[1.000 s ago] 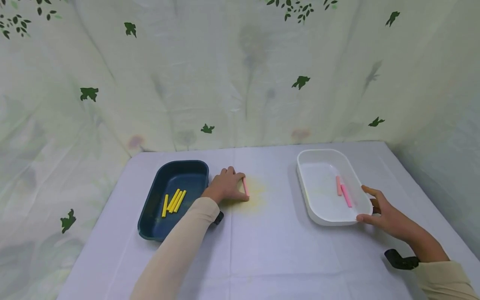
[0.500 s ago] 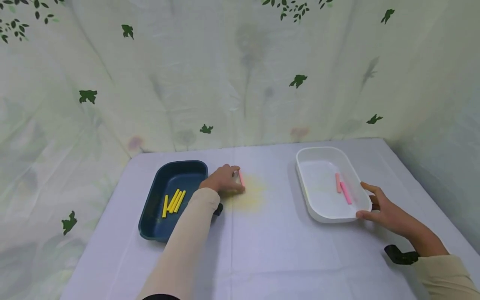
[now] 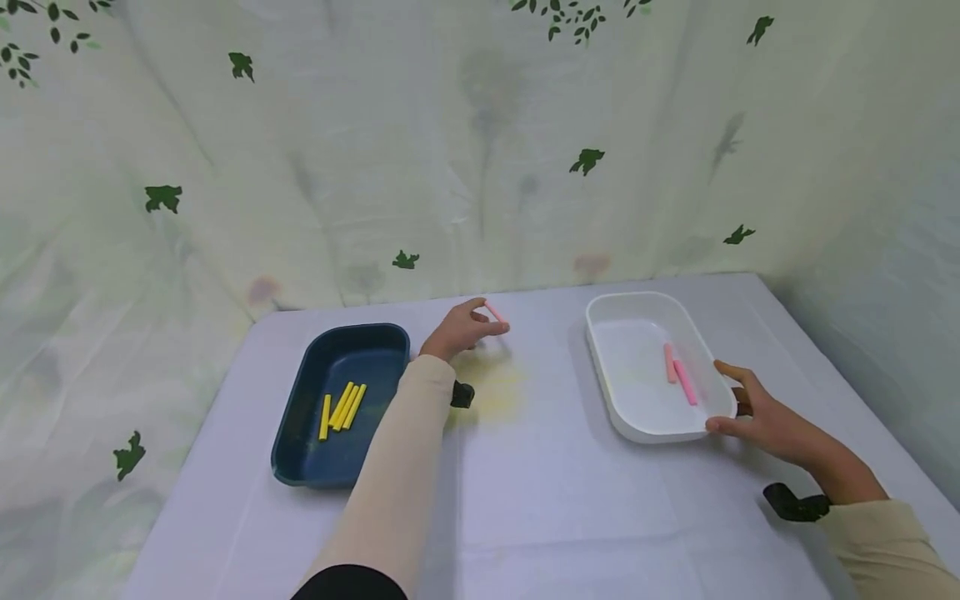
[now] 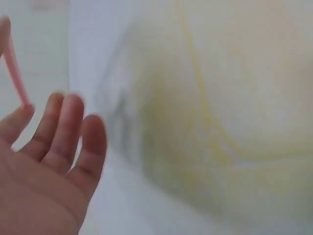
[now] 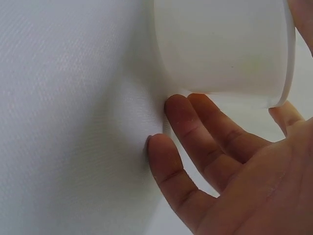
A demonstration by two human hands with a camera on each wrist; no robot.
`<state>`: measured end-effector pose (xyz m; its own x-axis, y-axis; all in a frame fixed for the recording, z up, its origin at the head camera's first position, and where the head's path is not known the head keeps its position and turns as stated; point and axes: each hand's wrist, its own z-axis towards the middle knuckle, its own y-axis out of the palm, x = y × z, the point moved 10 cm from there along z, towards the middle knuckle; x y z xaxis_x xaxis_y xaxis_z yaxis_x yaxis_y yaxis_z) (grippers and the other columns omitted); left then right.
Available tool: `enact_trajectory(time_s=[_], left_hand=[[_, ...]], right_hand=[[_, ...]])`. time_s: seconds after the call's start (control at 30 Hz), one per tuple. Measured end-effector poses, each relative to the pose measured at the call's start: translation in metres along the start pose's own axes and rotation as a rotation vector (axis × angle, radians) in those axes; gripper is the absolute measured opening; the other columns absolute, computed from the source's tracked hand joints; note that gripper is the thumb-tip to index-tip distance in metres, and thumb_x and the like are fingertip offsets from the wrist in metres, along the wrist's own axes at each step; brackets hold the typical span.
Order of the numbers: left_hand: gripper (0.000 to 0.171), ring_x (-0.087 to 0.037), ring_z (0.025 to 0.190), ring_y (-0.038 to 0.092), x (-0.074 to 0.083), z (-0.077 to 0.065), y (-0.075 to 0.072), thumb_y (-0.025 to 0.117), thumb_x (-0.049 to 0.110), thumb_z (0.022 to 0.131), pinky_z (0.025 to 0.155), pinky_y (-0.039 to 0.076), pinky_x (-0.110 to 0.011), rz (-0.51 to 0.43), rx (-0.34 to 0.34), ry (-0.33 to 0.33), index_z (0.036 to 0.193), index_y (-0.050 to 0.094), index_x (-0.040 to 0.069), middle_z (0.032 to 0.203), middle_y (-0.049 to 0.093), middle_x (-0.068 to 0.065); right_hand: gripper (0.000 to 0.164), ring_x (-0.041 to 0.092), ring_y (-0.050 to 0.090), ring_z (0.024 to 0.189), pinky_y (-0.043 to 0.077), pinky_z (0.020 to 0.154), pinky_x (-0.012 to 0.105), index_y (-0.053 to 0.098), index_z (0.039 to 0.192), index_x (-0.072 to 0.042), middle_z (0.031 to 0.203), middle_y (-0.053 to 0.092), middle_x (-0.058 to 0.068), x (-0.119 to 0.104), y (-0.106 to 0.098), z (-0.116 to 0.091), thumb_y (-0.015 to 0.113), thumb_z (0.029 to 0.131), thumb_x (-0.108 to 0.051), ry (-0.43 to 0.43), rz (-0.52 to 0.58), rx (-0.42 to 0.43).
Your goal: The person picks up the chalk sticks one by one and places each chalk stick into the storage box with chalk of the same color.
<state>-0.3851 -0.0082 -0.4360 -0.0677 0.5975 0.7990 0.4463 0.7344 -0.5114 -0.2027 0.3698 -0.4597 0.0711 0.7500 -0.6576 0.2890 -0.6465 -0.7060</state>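
Raised above the cloth between the two trays, my left hand [image 3: 459, 330] pinches a pink chalk stick [image 3: 495, 312] by its ends, thumb against index finger. The left wrist view shows this chalk stick [image 4: 15, 73] at its left edge, the other fingers loosely bent. At the right, my right hand [image 3: 768, 421] grips the near right corner of a white tray [image 3: 630, 400] with thumb and index finger. Seen from the right wrist, the remaining fingers [image 5: 188, 125] lie below the tray's wall [image 5: 225, 49]. Inside the white tray are a light pink chalk stick [image 3: 670, 363] and a brighter pink one [image 3: 686, 382].
A dark blue tray [image 3: 300, 467] stands at the left with several yellow chalk sticks [image 3: 349, 407] in it; my left forearm passes over its right side. Yellow chalk dust [image 3: 491, 387] stains the white cloth [image 3: 555, 500]. A printed curtain [image 3: 450, 167] hangs behind the table.
My left hand has lifted the pink chalk stick off the cloth and moved it up and away from me. My right hand keeps its hold on the white tray's corner.
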Motion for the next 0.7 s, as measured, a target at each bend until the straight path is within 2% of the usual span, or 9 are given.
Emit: enact_trajectory(time_s=[0.03, 0.1, 0.33, 0.53, 0.7], left_hand=[[0.085, -0.033, 0.131, 0.054, 0.002, 0.001, 0.004, 0.072, 0.038, 0.089, 0.109, 0.044, -0.049, -0.062, -0.027, -0.007, 0.158, 0.027, 0.019, 0.147, 0.05, -0.015], [0.084, -0.032, 0.132, 0.054, 0.005, 0.002, 0.012, 0.072, 0.038, 0.089, 0.109, 0.043, -0.049, -0.117, -0.073, -0.014, 0.158, 0.026, 0.021, 0.148, 0.049, -0.013], [0.084, -0.032, 0.131, 0.055, 0.018, 0.006, 0.027, 0.074, 0.031, 0.088, 0.108, 0.044, -0.049, -0.084, -0.101, 0.009, 0.158, 0.028, 0.022, 0.149, 0.048, -0.016], [0.085, -0.031, 0.13, 0.054, 0.043, 0.009, 0.044, 0.076, 0.032, 0.084, 0.107, 0.045, -0.047, 0.014, -0.146, 0.111, 0.156, 0.032, 0.023, 0.144, 0.053, -0.017], [0.086, -0.026, 0.13, 0.053, 0.073, 0.002, 0.068, 0.075, 0.036, 0.085, 0.104, 0.045, -0.041, 0.188, -0.246, 0.204, 0.157, 0.03, 0.025, 0.144, 0.055, -0.014]], right_hand=[[0.101, 0.056, 0.045, 0.123, 0.049, 0.087, 0.064, -0.009, 0.157, -0.007, 0.146, 0.031, 0.041, 0.0, 0.0, 0.0, 0.065, 0.095, -0.036, -0.002, 0.0, -0.003], [0.101, 0.056, 0.046, 0.123, 0.049, 0.087, 0.063, -0.009, 0.157, -0.007, 0.145, 0.032, 0.041, 0.0, 0.0, 0.001, 0.065, 0.095, -0.035, -0.001, 0.002, -0.009], [0.101, 0.055, 0.046, 0.122, 0.049, 0.087, 0.062, -0.01, 0.157, -0.007, 0.143, 0.034, 0.042, 0.004, 0.001, -0.001, 0.064, 0.095, -0.037, 0.022, 0.018, -0.023], [0.101, 0.057, 0.044, 0.124, 0.048, 0.087, 0.064, -0.011, 0.157, -0.008, 0.144, 0.033, 0.043, 0.008, 0.003, -0.001, 0.064, 0.095, -0.037, 0.032, 0.024, -0.028], [0.1, 0.057, 0.045, 0.123, 0.049, 0.085, 0.062, -0.011, 0.157, -0.007, 0.143, 0.035, 0.043, 0.005, 0.002, 0.002, 0.065, 0.096, -0.034, 0.0, 0.019, -0.017]])
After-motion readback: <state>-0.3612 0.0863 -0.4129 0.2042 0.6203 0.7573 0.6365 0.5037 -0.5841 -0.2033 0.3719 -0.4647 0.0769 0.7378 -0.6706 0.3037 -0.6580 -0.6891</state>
